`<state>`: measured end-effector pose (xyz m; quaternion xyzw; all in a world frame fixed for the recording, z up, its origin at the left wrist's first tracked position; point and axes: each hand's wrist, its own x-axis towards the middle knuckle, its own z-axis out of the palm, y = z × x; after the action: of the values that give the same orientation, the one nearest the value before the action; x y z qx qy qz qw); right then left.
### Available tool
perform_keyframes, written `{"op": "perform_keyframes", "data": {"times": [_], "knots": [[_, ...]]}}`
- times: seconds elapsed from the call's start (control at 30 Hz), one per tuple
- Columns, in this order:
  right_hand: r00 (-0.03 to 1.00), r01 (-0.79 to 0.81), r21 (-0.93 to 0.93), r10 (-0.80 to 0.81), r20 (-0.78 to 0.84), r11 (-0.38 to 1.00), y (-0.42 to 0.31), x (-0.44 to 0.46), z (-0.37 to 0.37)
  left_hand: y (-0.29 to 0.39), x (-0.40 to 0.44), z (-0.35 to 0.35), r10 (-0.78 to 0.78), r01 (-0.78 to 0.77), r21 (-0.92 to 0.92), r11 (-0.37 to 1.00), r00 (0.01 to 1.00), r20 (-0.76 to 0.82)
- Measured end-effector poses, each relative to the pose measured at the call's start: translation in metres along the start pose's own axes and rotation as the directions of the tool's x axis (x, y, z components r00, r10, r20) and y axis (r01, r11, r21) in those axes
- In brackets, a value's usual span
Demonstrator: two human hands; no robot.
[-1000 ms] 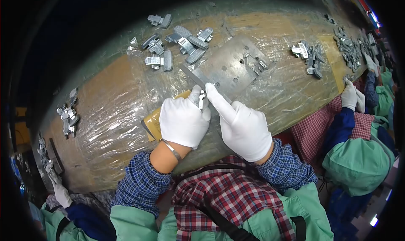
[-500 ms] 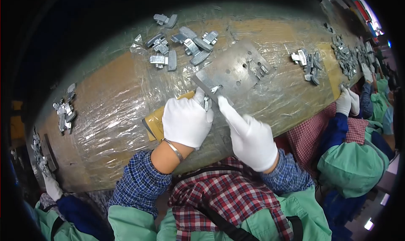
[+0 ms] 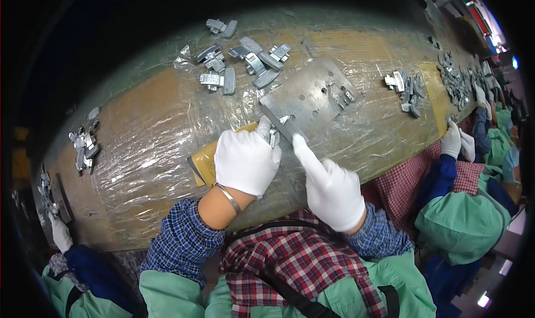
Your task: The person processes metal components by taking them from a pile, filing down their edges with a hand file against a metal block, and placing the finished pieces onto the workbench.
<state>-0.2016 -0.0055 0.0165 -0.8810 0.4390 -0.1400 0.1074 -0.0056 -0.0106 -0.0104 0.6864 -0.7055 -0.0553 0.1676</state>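
Observation:
My left hand, in a white glove, is closed around a small grey metal casting that pokes out by the thumb and fingertips. My right hand, gloved too, grips a flat metal file. Its index finger lies stretched along the tool, while the handle end is hidden under the palm. The file slants across the casting, seemingly touching it, just at the near edge of a steel plate with holes. A small bright metal bit shows beside the file.
Several loose castings lie beyond my hands, with further piles at left and right. Yellow cardboard sits under my left wrist. Plastic film covers the table. Gloved co-workers' hands work on both sides.
My right hand and the file have shifted slightly toward me, and the file now shows a narrower face. My left hand stays nearly still with the casting.

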Motion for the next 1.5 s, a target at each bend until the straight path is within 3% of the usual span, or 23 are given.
{"op": "perform_keyframes", "data": {"times": [0.13, 0.37, 0.6, 0.83, 0.87, 1.07, 1.2, 1.27, 1.33, 1.5], "knots": [[0.999, 0.005, -0.029, -0.003, 0.037, 1.0, -0.002, -0.013, -0.002, 0.001, -0.003, 0.001, -0.013, 0.012, 0.005, 1.0, 1.0, 0.009], [0.997, 0.042, -0.042, -0.045, -0.062, 0.998, 0.0, 0.036, -0.001, 0.001, -0.003, 0.003, 0.024, -0.022, 0.056, 0.998, 0.999, -0.042], [0.996, 0.018, -0.121, -0.007, 0.088, 0.993, -0.004, -0.007, -0.011, 0.0, -0.006, 0.001, 0.045, -0.045, 0.024, 0.999, 0.999, -0.007], [0.996, -0.013, 0.035, 0.016, -0.084, 0.999, 0.014, 0.033, 0.006, 0.001, -0.005, -0.001, 0.051, -0.048, 0.039, 0.998, 0.996, -0.074], [0.996, -0.031, 0.134, 0.042, -0.082, 0.991, 0.014, 0.023, 0.002, 0.0, -0.005, -0.001, 0.033, -0.031, 0.034, 0.999, 0.997, -0.068], [0.997, -0.028, 0.08, 0.022, 0.073, 0.996, 0.012, -0.007, -0.009, 0.0, -0.006, -0.001, 0.064, -0.06, 0.039, 0.997, 0.992, -0.105], [0.998, 0.043, 0.024, -0.042, -0.039, 0.999, 0.021, 0.037, 0.003, 0.001, -0.006, -0.003, 0.061, -0.058, 0.044, 0.997, 0.996, -0.059], [0.999, 0.039, 0.105, -0.035, -0.039, 0.994, 0.021, 0.037, -0.009, -0.002, -0.006, -0.002, 0.044, -0.044, 0.014, 0.999, 0.999, -0.024], [0.999, 0.04, 0.158, -0.037, -0.023, 0.987, 0.027, 0.023, -0.018, -0.001, -0.006, -0.002, 0.072, -0.072, 0.01, 0.997, 0.996, -0.059], [0.993, -0.007, 0.081, -0.003, 0.115, 0.997, 0.025, -0.002, -0.02, -0.001, -0.006, -0.005, 0.079, -0.079, -0.001, 0.997, 0.996, -0.046]]}}
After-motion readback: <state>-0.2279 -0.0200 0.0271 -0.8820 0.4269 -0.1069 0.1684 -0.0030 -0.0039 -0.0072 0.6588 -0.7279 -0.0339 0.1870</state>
